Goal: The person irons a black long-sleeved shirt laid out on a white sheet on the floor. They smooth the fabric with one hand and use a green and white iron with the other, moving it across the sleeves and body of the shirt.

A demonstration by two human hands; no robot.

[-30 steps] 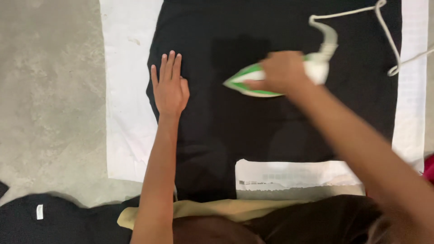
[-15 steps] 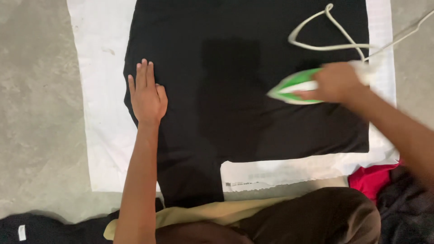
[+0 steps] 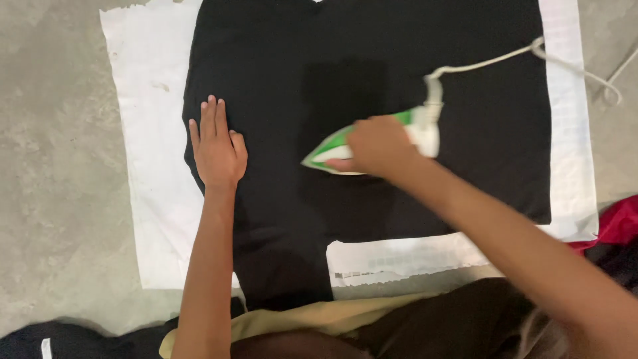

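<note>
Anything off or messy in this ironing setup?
Mostly tidy. The black garment lies flat on the white sheet, left hand pressing it, right hand on the green iron. The sheet's near edge looks frayed and smudged.

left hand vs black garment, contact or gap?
Touching. The head view shows the left hand lying palm down, fingers flat, on the black garment near its left edge, no gap visible.
</note>
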